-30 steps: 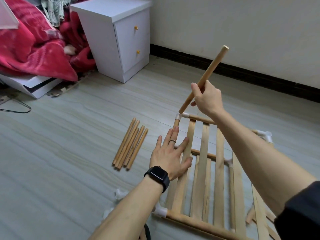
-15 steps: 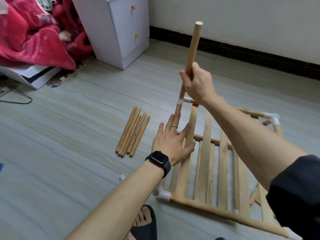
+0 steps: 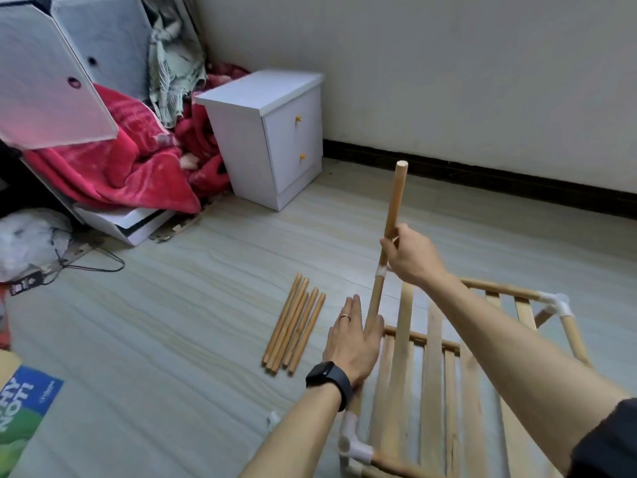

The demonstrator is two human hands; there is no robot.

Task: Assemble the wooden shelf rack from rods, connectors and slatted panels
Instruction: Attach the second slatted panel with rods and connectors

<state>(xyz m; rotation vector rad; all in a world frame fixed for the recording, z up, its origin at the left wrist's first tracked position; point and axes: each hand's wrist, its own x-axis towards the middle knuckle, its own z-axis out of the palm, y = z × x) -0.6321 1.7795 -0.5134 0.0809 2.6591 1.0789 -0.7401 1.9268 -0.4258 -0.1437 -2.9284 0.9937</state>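
Head view, bottom edge first: a white plastic corner connector (image 3: 351,443) is sitting at the near left corner of the pale slatted wooden panel (image 3: 431,391), which is filling the lower centre-right of the frame. The left hand (image 3: 355,339), with a black smartwatch (image 3: 329,379) on its wrist, is lying flat along the panel's left side rail, fingers straight and together, gripping nothing. A bundle of spare round wooden rods (image 3: 294,324) is lying just left of it, apart from the rack. Higher up, the right hand (image 3: 412,258) is wrapping its fingers round the long upright wooden rod (image 3: 394,201), low on the shaft, just above the white far-left corner connector (image 3: 382,270). The rod's top is leaning slightly right.

Step, as I'm reading it: seating that upright in the socket. Doing it well means:
- lining the rod up with the socket axis before pushing;
- pushing straight down with a small twist;
- bearing down on the rail with the left hand so the corner isn't lifting or rolling.

The low grip is helping: less leverage on the plastic.

Not showing: the right hand is hiding the socket mouth, so I'm not able to tell seating depth. The right forearm is covering part of the panel, and the rack's lower right is running off the frame. The white connector at the far right corner (image 3: 555,303) is carrying rods downward, but what's underneath is hard to make out.
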